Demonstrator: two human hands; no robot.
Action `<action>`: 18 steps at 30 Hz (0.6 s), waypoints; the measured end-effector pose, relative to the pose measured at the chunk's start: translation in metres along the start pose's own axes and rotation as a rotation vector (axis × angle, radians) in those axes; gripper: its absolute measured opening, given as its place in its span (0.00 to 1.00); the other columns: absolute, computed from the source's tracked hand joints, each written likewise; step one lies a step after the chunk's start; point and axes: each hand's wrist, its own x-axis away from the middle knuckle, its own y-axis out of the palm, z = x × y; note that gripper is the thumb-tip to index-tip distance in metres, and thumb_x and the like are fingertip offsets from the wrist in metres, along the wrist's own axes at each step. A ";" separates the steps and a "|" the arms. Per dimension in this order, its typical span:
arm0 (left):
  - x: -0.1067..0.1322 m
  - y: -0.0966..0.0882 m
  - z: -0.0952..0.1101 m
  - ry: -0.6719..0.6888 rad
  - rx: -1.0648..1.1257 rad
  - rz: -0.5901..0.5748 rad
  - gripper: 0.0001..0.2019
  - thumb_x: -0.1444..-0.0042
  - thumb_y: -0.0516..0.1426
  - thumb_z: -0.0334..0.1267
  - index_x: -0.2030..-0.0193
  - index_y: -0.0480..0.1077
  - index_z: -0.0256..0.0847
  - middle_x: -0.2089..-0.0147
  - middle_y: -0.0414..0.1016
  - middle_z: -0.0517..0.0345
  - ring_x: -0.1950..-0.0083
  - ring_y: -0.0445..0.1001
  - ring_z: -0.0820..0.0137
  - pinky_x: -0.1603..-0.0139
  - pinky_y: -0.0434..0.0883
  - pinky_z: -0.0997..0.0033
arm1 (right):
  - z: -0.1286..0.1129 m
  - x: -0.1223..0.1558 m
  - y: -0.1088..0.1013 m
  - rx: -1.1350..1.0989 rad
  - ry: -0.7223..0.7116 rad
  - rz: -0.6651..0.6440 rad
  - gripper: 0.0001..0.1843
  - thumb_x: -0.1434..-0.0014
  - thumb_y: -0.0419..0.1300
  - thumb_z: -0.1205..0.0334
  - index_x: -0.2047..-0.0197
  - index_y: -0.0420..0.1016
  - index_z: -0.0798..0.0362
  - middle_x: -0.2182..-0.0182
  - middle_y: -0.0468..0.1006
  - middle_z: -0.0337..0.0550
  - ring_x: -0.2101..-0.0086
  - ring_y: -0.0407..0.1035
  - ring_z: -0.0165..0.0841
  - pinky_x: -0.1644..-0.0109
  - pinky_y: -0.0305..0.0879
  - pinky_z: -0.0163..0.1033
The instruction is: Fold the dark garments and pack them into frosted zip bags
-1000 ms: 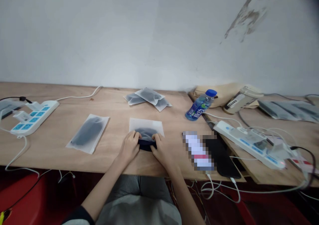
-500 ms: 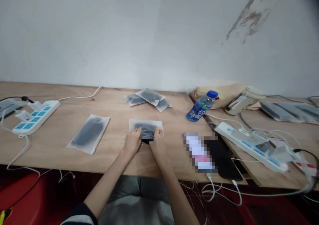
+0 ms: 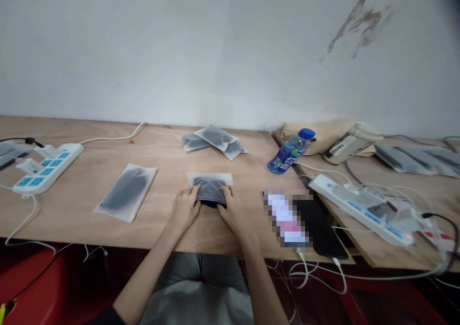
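Observation:
A frosted plastic bag (image 3: 211, 188) with something dark inside lies on the table in front of me. Its near edge bulges slightly, and a dark strip shows there. My left hand (image 3: 185, 206) grips the bag's left side, fingers bent over the top and thumb at the near edge. On the opposite side my right hand (image 3: 233, 209) holds it the same way. A similar bag with dark contents (image 3: 126, 192) rests flat to the left, touched by neither hand. Farther back is a small overlapping pile of such bags (image 3: 215, 138).
To the right are a blue-capped bottle (image 3: 289, 152), a coffee cup (image 3: 352, 144), two phones, one a black phone (image 3: 321, 229), and a white power strip (image 3: 361, 210) with cables. Another power strip (image 3: 50, 168) stands left. More bags (image 3: 413, 159) lie far right.
My hands have spread a little apart and loosened from tight fists to bent fingers along the bag's sides. More of the dark contents shows between them.

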 end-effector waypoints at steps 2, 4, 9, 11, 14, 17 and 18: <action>-0.010 0.006 0.008 -0.085 -0.067 0.028 0.20 0.46 0.54 0.27 0.45 0.67 0.41 0.56 0.77 0.46 0.56 0.76 0.58 0.52 0.71 0.59 | -0.008 -0.011 0.011 0.033 0.118 0.019 0.20 0.46 0.55 0.70 0.49 0.65 0.51 0.51 0.70 0.51 0.56 0.70 0.42 0.55 0.68 0.45; -0.020 0.010 0.016 -0.168 -0.100 0.063 0.18 0.47 0.54 0.26 0.49 0.68 0.39 0.59 0.76 0.47 0.57 0.76 0.58 0.55 0.70 0.60 | -0.018 -0.021 0.019 0.070 0.252 0.055 0.17 0.45 0.54 0.70 0.51 0.65 0.52 0.55 0.71 0.52 0.61 0.71 0.41 0.60 0.67 0.43; -0.022 0.001 0.018 -0.182 -0.048 0.074 0.19 0.45 0.55 0.28 0.46 0.66 0.37 0.52 0.73 0.41 0.49 0.73 0.54 0.49 0.69 0.54 | -0.027 -0.017 0.005 0.051 0.306 0.038 0.17 0.44 0.56 0.67 0.50 0.65 0.54 0.55 0.72 0.55 0.57 0.71 0.44 0.57 0.68 0.44; -0.008 -0.011 0.011 -0.095 -0.013 0.063 0.24 0.44 0.57 0.33 0.40 0.62 0.38 0.43 0.69 0.39 0.40 0.67 0.51 0.43 0.66 0.49 | -0.018 0.000 -0.014 -0.061 0.165 -0.027 0.22 0.45 0.58 0.66 0.46 0.63 0.52 0.52 0.72 0.53 0.53 0.70 0.43 0.52 0.68 0.45; 0.019 -0.032 0.003 0.005 0.019 0.068 0.28 0.42 0.57 0.37 0.35 0.57 0.42 0.34 0.60 0.42 0.32 0.57 0.51 0.36 0.60 0.46 | 0.005 0.031 -0.039 -0.138 0.017 -0.081 0.29 0.46 0.54 0.69 0.41 0.60 0.49 0.46 0.70 0.48 0.48 0.68 0.40 0.46 0.67 0.45; 0.036 -0.042 0.009 0.073 0.041 0.063 0.25 0.39 0.54 0.36 0.35 0.57 0.46 0.32 0.60 0.47 0.30 0.56 0.55 0.34 0.59 0.48 | 0.024 0.050 -0.048 -0.043 0.084 -0.024 0.27 0.44 0.49 0.72 0.41 0.63 0.51 0.43 0.69 0.50 0.46 0.67 0.42 0.44 0.65 0.48; 0.037 -0.041 0.015 0.112 0.047 0.050 0.24 0.39 0.53 0.35 0.35 0.59 0.47 0.32 0.60 0.48 0.30 0.56 0.56 0.33 0.59 0.49 | 0.027 0.052 -0.047 -0.008 0.105 0.002 0.25 0.42 0.48 0.72 0.42 0.65 0.51 0.43 0.69 0.51 0.46 0.66 0.42 0.43 0.65 0.49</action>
